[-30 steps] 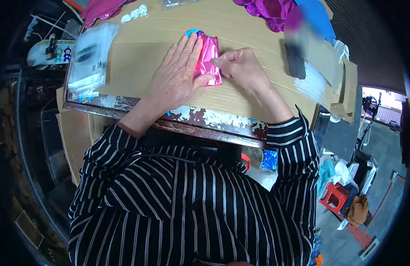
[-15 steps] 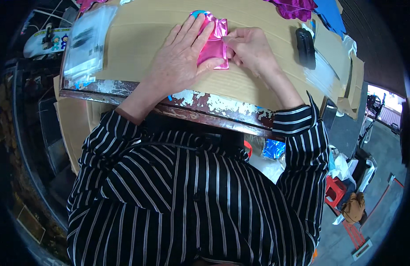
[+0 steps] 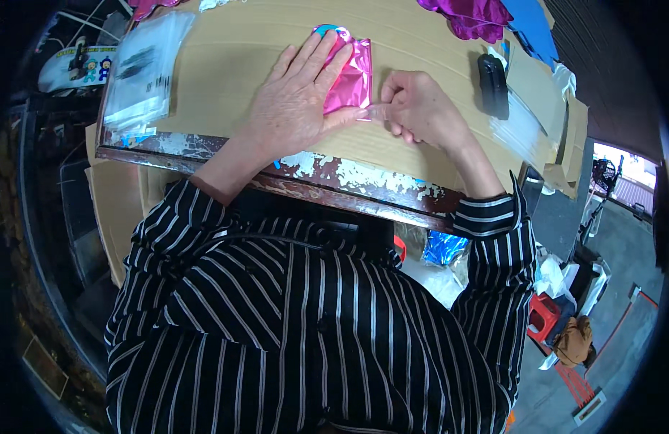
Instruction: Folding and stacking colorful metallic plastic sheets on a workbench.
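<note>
A pink foil piece (image 3: 356, 76) is lying flat on a cardboard sheet (image 3: 226, 79) that is covering the table, and its turquoise-and-white upper end (image 3: 333, 30) is showing beyond the fingertips of the left hand. All positions below are referring to the pink foil piece.

Left hand (image 3: 294, 98): this hand is lying palm down over the left part of the pink foil piece. The fingers are extending nearly straight and slightly apart toward its upper end, and the thumb is reaching along its lower edge. The hand is resting open on the foil, without grasping it.

Right hand (image 3: 427, 108): this hand is hovering just to the right of the lower right corner of the pink foil piece. The fingers are curling inward, and the thumb is pointing left toward that corner. The thumb area is blurring, so whether the hand is pinching the foil edge cannot be told.

Surroundings: clear plastic bags (image 3: 143, 72) are lying well to the left of the pink foil piece. A black object (image 3: 493, 87) is lying to its right, past the right hand. Crumpled magenta foil (image 3: 472, 16) is lying beyond it to the upper right, with a blue sheet (image 3: 533, 30) farther right. The worn table edge (image 3: 341, 173) is running below it, on the person's side.
</note>
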The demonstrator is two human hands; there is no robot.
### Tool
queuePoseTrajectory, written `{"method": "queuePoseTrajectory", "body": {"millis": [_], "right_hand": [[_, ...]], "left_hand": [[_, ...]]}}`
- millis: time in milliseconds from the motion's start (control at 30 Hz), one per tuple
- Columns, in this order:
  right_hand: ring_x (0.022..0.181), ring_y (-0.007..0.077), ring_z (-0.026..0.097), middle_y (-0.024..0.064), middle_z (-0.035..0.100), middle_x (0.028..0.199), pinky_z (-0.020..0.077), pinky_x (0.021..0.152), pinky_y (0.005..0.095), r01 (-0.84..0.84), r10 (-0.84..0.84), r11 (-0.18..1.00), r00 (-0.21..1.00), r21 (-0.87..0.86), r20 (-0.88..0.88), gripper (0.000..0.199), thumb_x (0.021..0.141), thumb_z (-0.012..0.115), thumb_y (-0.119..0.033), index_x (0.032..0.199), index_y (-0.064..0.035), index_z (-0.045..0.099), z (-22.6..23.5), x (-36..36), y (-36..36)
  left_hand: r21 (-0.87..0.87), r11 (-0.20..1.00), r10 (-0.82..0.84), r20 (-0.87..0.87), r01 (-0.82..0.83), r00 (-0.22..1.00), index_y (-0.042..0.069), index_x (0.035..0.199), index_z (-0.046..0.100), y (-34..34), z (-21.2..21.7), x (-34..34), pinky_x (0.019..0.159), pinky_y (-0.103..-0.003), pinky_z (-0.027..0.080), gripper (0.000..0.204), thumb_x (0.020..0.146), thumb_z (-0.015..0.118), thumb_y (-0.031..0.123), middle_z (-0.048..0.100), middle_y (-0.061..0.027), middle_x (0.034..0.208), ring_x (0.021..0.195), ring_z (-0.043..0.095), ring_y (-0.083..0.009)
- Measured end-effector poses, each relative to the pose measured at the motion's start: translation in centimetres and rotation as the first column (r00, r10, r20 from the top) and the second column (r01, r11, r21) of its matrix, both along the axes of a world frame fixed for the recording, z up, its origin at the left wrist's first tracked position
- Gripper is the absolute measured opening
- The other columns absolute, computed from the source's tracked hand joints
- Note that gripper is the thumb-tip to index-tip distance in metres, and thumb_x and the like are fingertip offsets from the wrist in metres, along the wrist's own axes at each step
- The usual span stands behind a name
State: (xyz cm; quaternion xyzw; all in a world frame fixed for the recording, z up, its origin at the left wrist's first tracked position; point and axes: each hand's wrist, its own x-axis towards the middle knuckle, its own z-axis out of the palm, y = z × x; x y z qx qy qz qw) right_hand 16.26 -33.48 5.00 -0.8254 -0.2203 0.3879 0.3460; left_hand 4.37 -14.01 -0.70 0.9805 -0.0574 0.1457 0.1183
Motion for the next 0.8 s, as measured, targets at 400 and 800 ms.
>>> {"method": "queuePoseTrajectory", "body": {"millis": [400,800], "right_hand": [[0.045,0.0124,0.061,0.0115,0.068,0.061,0.0459,0.040,0.0280,0.153,-0.167,0.984,0.968,0.088,0.187,0.030,0.098,0.072,-0.015,0.076,0.0055,0.067,-1.1,1.2,4.1],[0.046,0.0123,0.060,0.0090,0.066,0.064,0.0441,0.037,0.0260,0.207,-0.217,0.973,0.971,0.099,0.104,0.024,0.099,0.071,-0.016,0.091,0.0038,0.059,-1.1,1.0,4.0]], "left_hand": [[-0.237,0.971,0.038,0.039,-0.028,0.999,0.003,0.153,0.042,1.7,0.3,0.5,0.124,-0.048,0.027,0.088,0.091,0.067,0.061,0.039,-0.0226,0.159,0.151,0.033,-0.0370],[-0.416,0.870,0.269,-0.053,-0.266,0.962,-0.001,0.098,0.066,3.1,1.3,3.4,0.096,-0.040,0.051,0.043,0.080,0.088,0.032,0.062,-0.0174,0.111,0.108,0.062,-0.0298]]}}
